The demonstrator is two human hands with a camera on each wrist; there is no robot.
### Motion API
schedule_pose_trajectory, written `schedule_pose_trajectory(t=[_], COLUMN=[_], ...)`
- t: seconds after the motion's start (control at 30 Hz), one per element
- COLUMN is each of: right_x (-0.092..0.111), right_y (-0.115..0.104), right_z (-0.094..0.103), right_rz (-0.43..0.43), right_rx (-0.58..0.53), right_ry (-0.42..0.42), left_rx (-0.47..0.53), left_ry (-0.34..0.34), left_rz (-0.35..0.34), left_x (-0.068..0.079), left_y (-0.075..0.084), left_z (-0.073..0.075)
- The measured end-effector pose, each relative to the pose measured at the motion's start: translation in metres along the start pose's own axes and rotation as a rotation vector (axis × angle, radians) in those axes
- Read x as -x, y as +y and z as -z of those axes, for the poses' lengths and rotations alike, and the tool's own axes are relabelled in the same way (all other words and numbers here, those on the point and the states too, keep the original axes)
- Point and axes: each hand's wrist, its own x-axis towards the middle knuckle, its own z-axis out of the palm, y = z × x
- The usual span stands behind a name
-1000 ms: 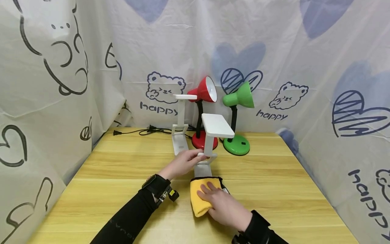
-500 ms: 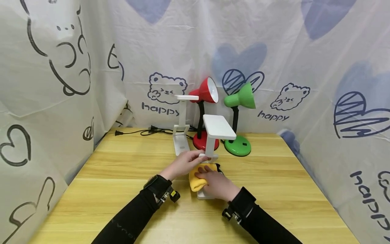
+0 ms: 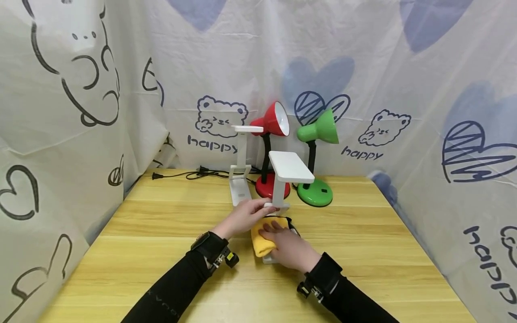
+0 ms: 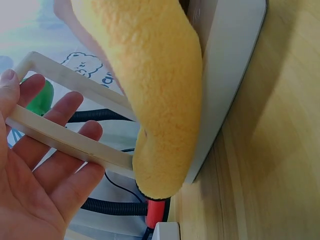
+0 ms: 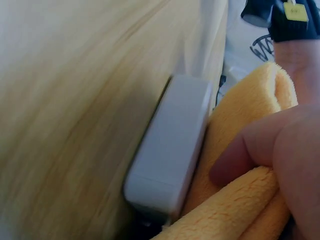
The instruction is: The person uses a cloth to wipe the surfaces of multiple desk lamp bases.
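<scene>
A white desk lamp [image 3: 290, 167] with a flat rectangular head stands upright at the middle of the table. My left hand [image 3: 242, 218] holds its lower hinged bracket [image 4: 75, 145], thumb at the end and fingers passing through the frame in the left wrist view. On the lamp's base [image 5: 167, 145] lies a folded yellow cloth [image 3: 260, 242] with a dark edge. My right hand [image 3: 294, 247] presses the cloth down there, its thumb bent into a fold of it in the right wrist view. Most of the base is hidden under cloth and hand.
Behind stand a second white lamp [image 3: 241, 152], a red lamp [image 3: 276, 121] and a green lamp [image 3: 319, 130]. Black cords with plugs [image 3: 203, 171] lie at the back left. A printed curtain [image 3: 173, 54] encloses the wooden table [image 3: 161, 251].
My right hand has slid the cloth away from me along the base, from its near end toward the bracket, then slightly back. My left hand keeps its hold.
</scene>
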Motion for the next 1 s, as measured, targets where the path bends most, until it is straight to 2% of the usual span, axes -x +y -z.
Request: schedule_pose_trajectory(t=[0.43,0.53,0.77,1.0], right_x=[0.043,0.05,0.058,0.046], right_y=[-0.038,-0.048,-0.06,-0.065], right_z=[0.024,0.029,0.023,0.014], right_rz=[-0.098,-0.088,-0.059,-0.004], right_rx=[-0.064,-0.062,-0.027,0.021], right_ry=[-0.218,-0.252,-0.223,-0.178], left_rx=[0.008,0.001,-0.009,0.013], left_ry=[-0.011,-0.005,-0.012,-0.025], left_rz=[0.028,0.027,0.005,0.001], left_x=[0.001,0.001,0.0,0.001], left_y=[-0.002,-0.002,-0.004,-0.003], left_z=[-0.001,-0.001,-0.001,0.002])
